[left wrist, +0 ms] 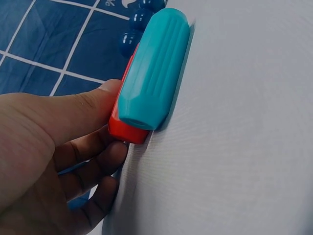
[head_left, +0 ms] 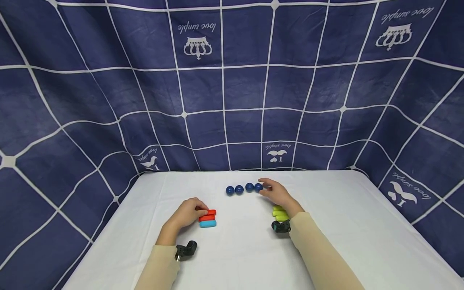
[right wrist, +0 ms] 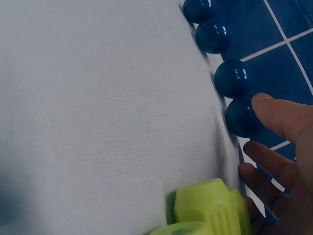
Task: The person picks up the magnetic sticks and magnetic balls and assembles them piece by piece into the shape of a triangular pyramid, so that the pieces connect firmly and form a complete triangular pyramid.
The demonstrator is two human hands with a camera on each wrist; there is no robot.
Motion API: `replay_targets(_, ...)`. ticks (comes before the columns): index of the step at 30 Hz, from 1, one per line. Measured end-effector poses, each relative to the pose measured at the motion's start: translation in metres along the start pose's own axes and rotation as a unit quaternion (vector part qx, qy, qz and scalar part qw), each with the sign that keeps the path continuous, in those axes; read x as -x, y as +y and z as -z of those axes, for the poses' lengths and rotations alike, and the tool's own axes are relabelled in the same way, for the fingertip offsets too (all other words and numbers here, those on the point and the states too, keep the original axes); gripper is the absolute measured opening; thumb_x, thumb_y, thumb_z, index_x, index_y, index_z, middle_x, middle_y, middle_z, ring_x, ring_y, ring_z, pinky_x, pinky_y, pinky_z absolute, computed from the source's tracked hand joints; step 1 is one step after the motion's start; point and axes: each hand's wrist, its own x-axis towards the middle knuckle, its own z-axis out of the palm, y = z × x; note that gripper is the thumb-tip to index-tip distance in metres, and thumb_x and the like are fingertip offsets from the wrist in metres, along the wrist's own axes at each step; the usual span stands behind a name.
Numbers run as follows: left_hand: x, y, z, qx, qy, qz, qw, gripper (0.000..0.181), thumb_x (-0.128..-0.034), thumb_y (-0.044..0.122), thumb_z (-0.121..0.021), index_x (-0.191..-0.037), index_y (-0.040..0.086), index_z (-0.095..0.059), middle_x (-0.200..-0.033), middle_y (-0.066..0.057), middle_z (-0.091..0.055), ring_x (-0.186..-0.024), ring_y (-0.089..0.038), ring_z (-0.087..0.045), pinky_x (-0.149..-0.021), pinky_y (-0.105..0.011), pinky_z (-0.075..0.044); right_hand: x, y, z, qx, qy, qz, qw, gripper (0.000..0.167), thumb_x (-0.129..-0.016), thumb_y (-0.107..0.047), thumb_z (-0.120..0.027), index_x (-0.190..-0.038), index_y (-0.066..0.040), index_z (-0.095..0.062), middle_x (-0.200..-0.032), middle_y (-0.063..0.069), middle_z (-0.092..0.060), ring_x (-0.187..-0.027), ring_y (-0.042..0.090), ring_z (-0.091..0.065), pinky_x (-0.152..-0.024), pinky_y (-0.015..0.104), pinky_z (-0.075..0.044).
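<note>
While the left hand (head_left: 189, 212) pinches red bars (head_left: 207, 218), left of and nearer than the ball row (head_left: 239, 190), the right hand (head_left: 278, 194) curls thumb and finger round the row's end ball (head_left: 258, 187). A cyan bar (head_left: 208, 224) lies farther from the row; lime bars (head_left: 282, 218) sit nearer than its right end. Balls look hard, light, slippery, apt to roll: hold across the middle. Bars seem stiff; pinch their long sides.

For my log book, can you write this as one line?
left fingers: at red blocks | right fingers: at rightmost blue ball | cyan block: beside red blocks
</note>
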Motion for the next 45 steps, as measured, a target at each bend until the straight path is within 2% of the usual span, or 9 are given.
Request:
replay_targets(4,-0.001,0.000,0.000,0.000,0.001,0.002,1.0000,0.004,-0.0880,0.012,-0.075,-0.090,0.013,-0.078,-0.086,0.003,-0.065,-0.081,-0.011,-0.055,-0.083,-0.034,-0.049,0.000,-0.001,0.000,0.008,0.002,-0.009,0.9999,0.045,-0.095,-0.025,-0.067,-0.139,-0.021,-0.058,-0.137,0.014,-0.062,-0.113,0.028,-0.058,-0.098,0.047,-0.046)
replay_targets(12,-0.002,0.001,-0.002,-0.001,0.006,0.002,1.0000,0.008,-0.0861,0.017,-0.077,-0.091,0.010,-0.077,-0.086,0.003,-0.065,-0.083,-0.012,-0.056,-0.086,-0.036,-0.049,0.000,-0.001,-0.001,0.001,0.029,-0.009,0.9995,0.035,-0.093,-0.023,-0.069,-0.127,-0.016,-0.062,-0.132,0.012,-0.065,-0.110,0.027,-0.059,-0.099,0.046,-0.046)
replay_targets(20,-0.003,0.002,-0.003,-0.003,0.005,0.006,1.0000,0.008,-0.0858,0.017,-0.078,-0.089,0.010,-0.076,-0.087,0.002,-0.065,-0.084,-0.013,-0.057,-0.088,-0.039,-0.050,0.000,0.002,-0.002,0.000,0.065,-0.008,0.9979,0.025,-0.090,-0.018,-0.073,-0.111,-0.013,-0.063,-0.118,0.011,-0.070,-0.103,0.025,-0.061,-0.094,0.044,-0.048)
replay_targets(23,-0.004,0.002,-0.004,0.000,0.007,0.008,0.9999,0.009,-0.0853,0.017,-0.078,-0.090,0.010,-0.076,-0.087,0.002,-0.066,-0.085,-0.014,-0.057,-0.088,-0.039,-0.050,0.001,0.001,-0.002,0.003,0.072,0.000,0.9974,0.025,-0.089,-0.016,-0.074,-0.111,-0.012,-0.063,-0.114,0.011,-0.070,-0.101,0.025,-0.063,-0.094,0.044,-0.049)
replay_targets(29,-0.004,0.005,-0.006,0.012,0.022,0.012,0.9996,0.011,-0.0862,0.020,-0.078,-0.087,0.010,-0.075,-0.083,0.003,-0.066,-0.080,-0.012,-0.055,-0.080,-0.033,-0.048,0.006,0.001,-0.001,0.049,0.053,0.018,0.9973,0.033,-0.090,-0.018,-0.072,-0.123,-0.012,-0.068,-0.113,0.010,-0.072,-0.098,0.023,-0.063,-0.090,0.043,-0.049)
replay_targets(34,-0.004,0.008,-0.008,0.014,0.033,0.026,0.9990,0.006,-0.0877,0.017,-0.076,-0.089,0.012,-0.075,-0.084,0.002,-0.065,-0.076,-0.012,-0.055,-0.073,-0.030,-0.047,0.011,-0.001,-0.002,0.091,0.028,0.027,0.9951,0.032,-0.091,-0.019,-0.072,-0.123,-0.014,-0.071,-0.112,0.007,-0.071,-0.094,0.020,-0.062,-0.087,0.042,-0.050)
replay_targets(39,-0.005,0.010,-0.010,0.014,0.042,0.051,0.9977,0.005,-0.0891,0.019,-0.074,-0.093,0.015,-0.075,-0.088,0.001,-0.068,-0.078,-0.013,-0.057,-0.073,-0.030,-0.048,0.016,-0.006,-0.003,0.127,0.020,0.040,0.9909,0.032,-0.091,-0.021,-0.073,-0.122,-0.016,-0.071,-0.109,0.003,-0.072,-0.092,0.017,-0.062,-0.088,0.041,-0.051)
replay_targets(45,-0.004,0.013,-0.011,0.033,0.056,0.056,0.9963,0.009,-0.0905,0.020,-0.072,-0.099,0.019,-0.075,-0.094,0.000,-0.072,-0.083,-0.016,-0.059,-0.076,-0.033,-0.048,0.024,-0.009,-0.006,0.138,0.018,0.043,0.9894,0.031,-0.090,-0.023,-0.074,-0.120,-0.018,-0.072,-0.104,0.000,-0.073,-0.093,0.016,-0.063,-0.090,0.043,-0.051)
